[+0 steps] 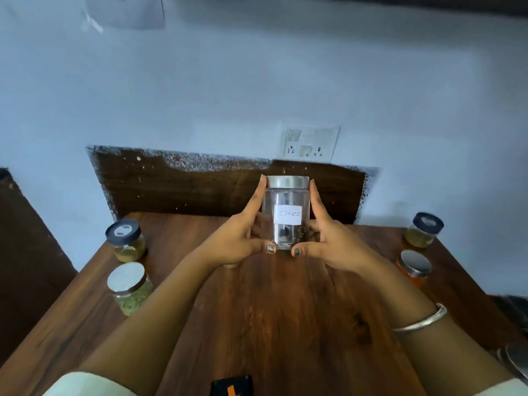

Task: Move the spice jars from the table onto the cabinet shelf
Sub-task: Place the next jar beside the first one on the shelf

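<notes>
1. Left hand (243,238) grips the left side of the cloves jar (285,212). The index finger runs straight up to the lid and the other fingers curl behind it.
2. Right hand (328,241) pretty much mirrors that on the jar's right side.
3. Both thumbs lie across the front near the jar's base, tips facing each other with a gap between.
4. Bare forearms reach out and converge on the jar. There's a thin bangle (420,321) on the right wrist, well back from it.

Behind the cloves jar (287,195), fingers of the left hand (240,238) and right hand (331,247) show only dimly. The bottom edge cuts off a black-and-orange object (232,385), and the right edge cuts off unidentifiable metallic items (515,364).
</notes>
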Demonstrator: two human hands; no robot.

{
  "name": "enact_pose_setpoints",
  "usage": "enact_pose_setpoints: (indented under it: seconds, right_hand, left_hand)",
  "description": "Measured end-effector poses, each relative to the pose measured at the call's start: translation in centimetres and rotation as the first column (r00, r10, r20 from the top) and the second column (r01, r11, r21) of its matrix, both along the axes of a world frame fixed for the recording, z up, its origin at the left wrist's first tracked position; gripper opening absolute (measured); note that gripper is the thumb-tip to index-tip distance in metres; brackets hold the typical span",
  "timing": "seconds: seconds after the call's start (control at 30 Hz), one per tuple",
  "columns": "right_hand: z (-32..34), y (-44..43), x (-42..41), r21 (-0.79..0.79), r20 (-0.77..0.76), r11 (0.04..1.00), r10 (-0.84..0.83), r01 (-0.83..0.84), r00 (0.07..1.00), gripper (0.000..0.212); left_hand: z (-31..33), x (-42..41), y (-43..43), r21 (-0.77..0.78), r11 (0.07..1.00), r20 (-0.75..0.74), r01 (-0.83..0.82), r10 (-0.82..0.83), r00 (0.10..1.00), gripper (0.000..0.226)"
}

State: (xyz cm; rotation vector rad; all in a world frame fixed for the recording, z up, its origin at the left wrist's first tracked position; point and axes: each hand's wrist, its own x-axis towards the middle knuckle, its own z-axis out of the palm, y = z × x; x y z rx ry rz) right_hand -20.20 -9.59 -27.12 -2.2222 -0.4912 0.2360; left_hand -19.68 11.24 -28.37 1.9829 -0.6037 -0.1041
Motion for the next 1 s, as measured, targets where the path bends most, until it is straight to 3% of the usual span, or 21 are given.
enact_pose_setpoints:
  seconds: [0.23, 0.5, 0.83, 1.0]
  right_hand:
    - [6.7, 2.5, 4.2, -0.034, 0.227, 0.999, 0.024, -0.017, 0.974, 0.12]
    - [16.6, 6.0, 8.1, -0.026, 0.452, 0.999, -0.007, 0.021, 0.892, 0.113]
    - [27.0, 10.0, 14.8, 0.114, 0.609, 0.988, 0.013, -0.104, 0.793, 0.118]
    - [31.3, 12.0, 17.8, 0.084, 0.701, 0.995, -0.019, -0.056, 0.713, 0.118]
  left_hand:
    - [6.6, 3.5, 2.4, 0.082, 0.989, 0.258, -0.127, 0.102, 0.961, 0.11]
    - [16.6, 6.7, 4.3, 0.089, 0.948, 0.487, -0.307, 0.228, 0.843, 0.097]
    - [27.7, 11.8, 8.2, 0.022, 0.918, 0.641, -0.396, 0.29, 0.71, 0.094]
    - [31.8, 14.7, 10.0, -0.051, 0.907, 0.669, -0.417, 0.341, 0.66, 0.083]
